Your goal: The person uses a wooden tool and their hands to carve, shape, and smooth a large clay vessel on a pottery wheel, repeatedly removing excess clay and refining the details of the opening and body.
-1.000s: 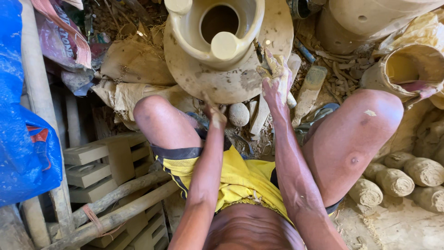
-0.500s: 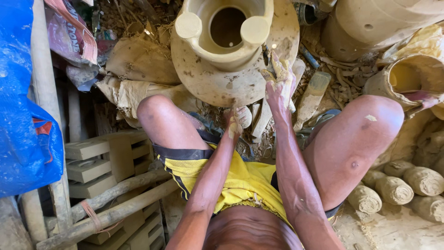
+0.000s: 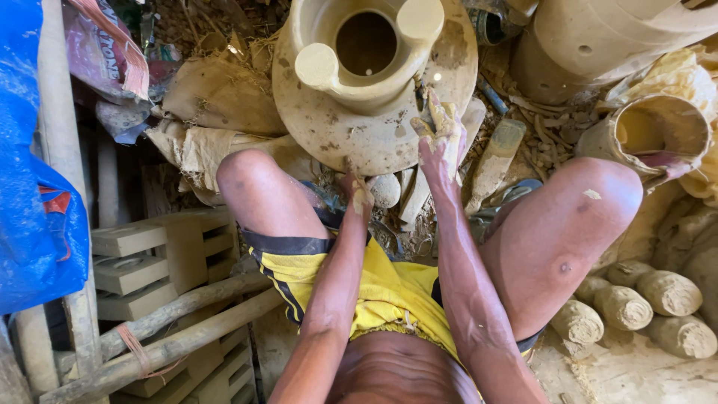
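1. A blue tarpaulin (image 3: 34, 187) hangs at the far left, beside upright wooden poles (image 3: 56, 112)
2. Pale stacked moulds (image 3: 161, 251) sit lower left, with two rough poles (image 3: 187, 318) lying across them
3. Rolls of clay (image 3: 636, 307) lie together at lower right
4. A large unfired clay vessel (image 3: 606, 41) rests on its side at upper right, a smaller open-mouthed pot (image 3: 651, 135) just below it

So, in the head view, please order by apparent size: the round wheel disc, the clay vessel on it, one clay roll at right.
1. Wheel disc, widest.
2. Clay vessel, within the disc's outline.
3. Clay roll, clearly smallest.
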